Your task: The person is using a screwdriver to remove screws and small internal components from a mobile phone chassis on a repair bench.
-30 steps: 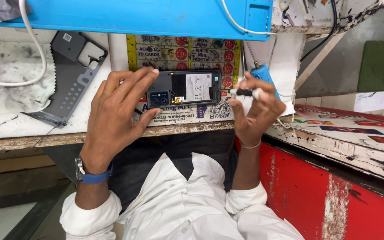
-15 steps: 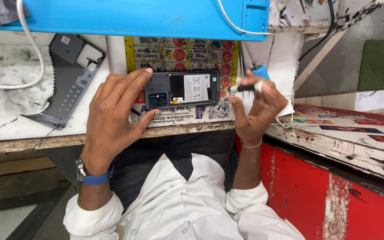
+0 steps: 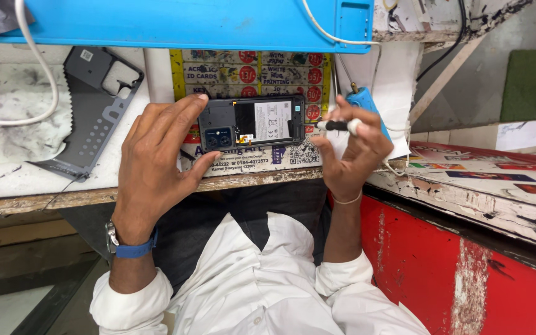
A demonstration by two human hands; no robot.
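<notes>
Little shifting since before: left hand (image 3: 156,161) still steadying the opened phone (image 3: 251,122) on the surface (image 3: 13,180), fingers spread narrow along its edge; right hand (image 3: 353,152) fingers pinching a small screwdriver (image 3: 337,125) beside it.

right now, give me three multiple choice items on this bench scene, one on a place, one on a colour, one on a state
1. Where does the grey back cover lie?
A. to the left of the opened phone
B. on top of the opened phone
C. to its right, by the red panel

2. What colour is the mat at the top of the bench?
A. green
B. blue
C. yellow

3. What state is the opened phone in?
A. back cover fitted
B. screen up and lit
C. back off, insides showing

Answers:
1. A, it rests on the white bench top beyond the left hand.
2. B, the sheet is plain bright blue.
3. C, battery and camera block lie bare while the right hand holds a slim tool at its end.
</notes>
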